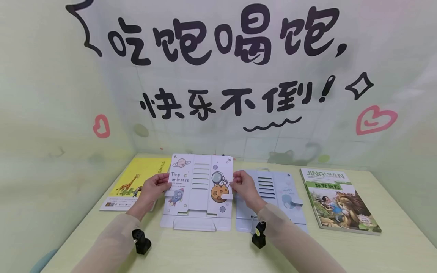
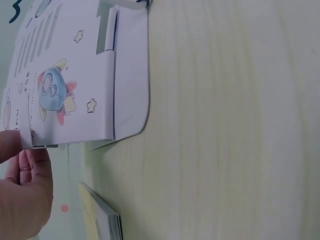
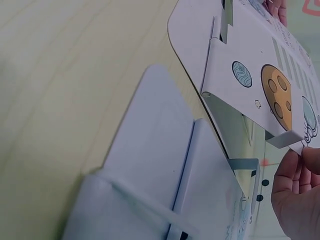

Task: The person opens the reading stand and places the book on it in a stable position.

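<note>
A white folding book stand with planet, rocket and astronaut drawings stands tilted up on the table. My left hand pinches its left edge near the small page clip; in the left wrist view the thumb of that hand is in front and fingers are behind. On the other side my right hand grips the right edge beside the astronaut. The right wrist view shows this hand at the panel's edge, near the clip. A pale blue book stand sits just right of the white one, partly behind my right forearm.
A yellow giraffe book lies at the left, partly covered by my left hand. Toward the right lies a book with a lion on its cover. Behind the pale table hangs a printed backdrop.
</note>
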